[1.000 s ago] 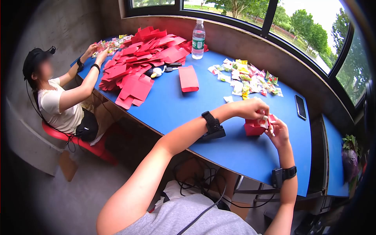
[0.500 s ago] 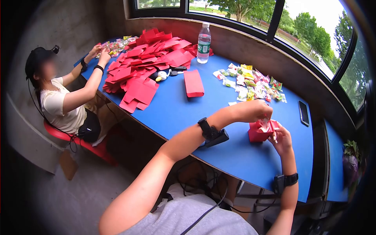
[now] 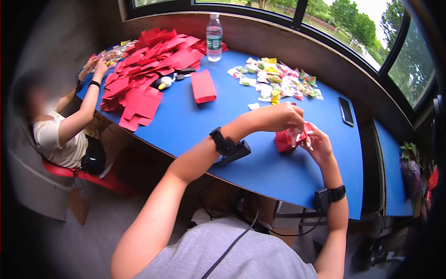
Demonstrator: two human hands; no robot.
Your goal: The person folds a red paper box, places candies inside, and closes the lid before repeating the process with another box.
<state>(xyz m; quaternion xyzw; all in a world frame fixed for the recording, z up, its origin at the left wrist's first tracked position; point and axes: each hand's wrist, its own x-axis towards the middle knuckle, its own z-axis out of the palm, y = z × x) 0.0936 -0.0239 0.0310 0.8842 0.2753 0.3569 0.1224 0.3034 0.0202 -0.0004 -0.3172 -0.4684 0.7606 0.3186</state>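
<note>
A small red box with its top open is near the front right of the blue table. My right hand has its fingers wrapped round the box's right side. Over the opening is my left hand, its fingers pinched together; what they hold is too small to tell. A white and red wrapper shows in the opening, just below those fingertips. Behind my hands lies a spread of wrapped candies. A closed red box lies farther left.
A heap of flat red boxes covers the table's back left, beside keys with a small toy. A water bottle stands behind. A phone lies at right. Another person sits at left, both hands at more candies.
The view has shifted, so the table's things appear farther left. My left hand has dipped to the box opening and its fingers have moved slightly; my right hand still holds the box.
</note>
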